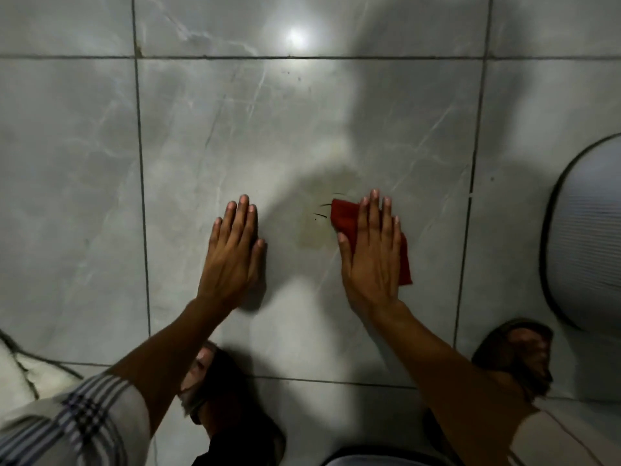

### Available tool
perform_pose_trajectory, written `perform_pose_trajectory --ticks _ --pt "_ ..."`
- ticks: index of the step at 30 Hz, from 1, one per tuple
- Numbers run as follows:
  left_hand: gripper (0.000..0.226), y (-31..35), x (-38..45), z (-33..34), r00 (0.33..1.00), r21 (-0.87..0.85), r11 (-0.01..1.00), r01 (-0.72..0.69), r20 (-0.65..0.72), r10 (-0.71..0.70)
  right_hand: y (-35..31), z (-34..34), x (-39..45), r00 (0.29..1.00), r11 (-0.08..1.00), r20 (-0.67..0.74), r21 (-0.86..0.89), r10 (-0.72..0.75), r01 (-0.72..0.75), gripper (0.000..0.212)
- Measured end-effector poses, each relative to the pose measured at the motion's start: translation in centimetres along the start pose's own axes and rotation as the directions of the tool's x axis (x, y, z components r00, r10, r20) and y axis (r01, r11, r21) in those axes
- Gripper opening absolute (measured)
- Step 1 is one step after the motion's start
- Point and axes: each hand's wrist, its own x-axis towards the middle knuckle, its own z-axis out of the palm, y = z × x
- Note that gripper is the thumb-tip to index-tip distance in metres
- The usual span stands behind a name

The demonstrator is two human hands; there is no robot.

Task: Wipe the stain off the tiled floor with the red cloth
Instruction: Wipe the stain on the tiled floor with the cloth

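A folded red cloth (346, 216) lies flat on the grey marbled tile floor (235, 136), pinned under my right hand (371, 250), whose fingers are straight and pressed down on it. Just left of the cloth is a faint yellowish stain (314, 235) with a few thin dark streaks (321, 210). My left hand (235, 253) rests palm-down on the same tile, fingers together, holding nothing, about a hand's width left of the stain.
My two sandalled feet (215, 391) (517, 354) stand on the near tiles. A pale ribbed object with a dark rim (591, 237) lies at the right edge. A white cracked surface (20, 368) shows at the lower left. Dark grout lines cross the floor.
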Motion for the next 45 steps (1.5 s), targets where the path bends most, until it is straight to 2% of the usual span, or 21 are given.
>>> perform_pose_trajectory --ticks 4,6,8,11,13,16,18,21,25,27,29,32,34,36,39,45 --pt "0.069 -0.1 0.4 0.7 0.999 -0.026 1.000 0.015 -0.039 -0.016 -0.8 -1.6 1.0 0.992 0.969 -0.057 0.227 0.115 -0.099 0.065" --pt "0.071 0.6 0.5 1.2 0.998 -0.069 0.997 0.046 -0.043 -0.049 -1.0 -2.0 0.5 0.984 0.956 -0.082 0.262 0.156 -0.130 0.065" --pt "0.072 1.1 0.6 1.6 0.995 -0.092 0.993 0.068 -0.063 -0.074 -1.6 -1.5 -0.3 0.991 0.978 -0.054 0.179 0.119 -0.107 0.067" --pt "0.071 1.1 0.5 2.5 0.992 -0.097 0.993 0.066 -0.105 -0.076 -1.9 0.7 -0.8 0.999 0.997 0.034 -0.072 -0.009 0.011 0.070" --pt "0.070 0.8 0.6 3.1 0.988 -0.093 0.994 0.055 -0.137 -0.067 -2.6 2.0 1.0 0.999 0.987 -0.002 -0.153 -0.047 0.046 0.071" --pt "0.069 0.2 0.5 3.8 0.981 -0.089 0.995 0.036 -0.188 -0.052 -5.1 3.0 5.2 0.992 0.988 -0.100 -0.135 -0.083 0.069 0.071" --pt "0.068 0.1 0.6 4.0 0.976 -0.087 0.996 0.026 -0.212 -0.044 -6.8 3.7 6.9 0.986 0.985 -0.112 -0.135 -0.125 0.110 0.071" --pt "0.066 0.2 0.7 3.8 0.977 -0.110 0.994 0.023 -0.207 -0.045 -7.6 4.4 4.7 0.981 0.975 -0.054 -0.135 -0.186 0.177 0.070" --pt "0.066 -0.2 0.8 3.2 0.987 -0.135 0.991 0.018 -0.158 -0.039 -4.5 4.2 -4.3 0.966 0.959 0.075 -0.129 -0.246 0.254 0.071" --pt "0.066 -0.4 0.9 3.0 0.989 -0.131 0.991 0.004 -0.146 -0.023 -1.8 3.3 -7.4 0.983 0.971 0.068 -0.158 -0.172 0.181 0.072" --pt "0.067 -0.6 0.9 3.1 0.988 -0.085 0.996 -0.007 -0.155 -0.006 0.3 2.2 -6.7 0.999 0.980 0.010 -0.192 -0.045 0.046 0.073" --pt "0.067 -1.3 0.9 3.4 0.984 0.010 1.000 -0.029 -0.176 0.031 0.4 1.5 -0.6 0.985 0.975 -0.103 -0.159 0.137 -0.153 0.073" --pt "0.067 -1.5 0.9 3.8 0.979 0.054 0.998 -0.038 -0.198 0.048 -1.0 1.5 4.3 0.970 0.971 -0.177 -0.137 0.169 -0.194 0.072" --pt "0.067 -1.6 1.0 4.1 0.972 0.090 0.995 -0.039 -0.227 0.059 -2.9 2.0 7.4 0.977 0.982 -0.191 -0.140 0.097 -0.125 0.071" --pt "0.066 -1.7 0.9 4.3 0.968 0.108 0.993 -0.041 -0.240 0.066 -5.4 3.1 7.0 0.988 0.987 -0.147 -0.159 -0.043 0.019 0.070" --pt "0.066 -1.6 0.8 3.9 0.972 0.078 0.996 -0.045 -0.227 0.062 -4.3 4.1 -5.5 0.972 0.965 0.098 -0.137 -0.211 0.223 0.073"
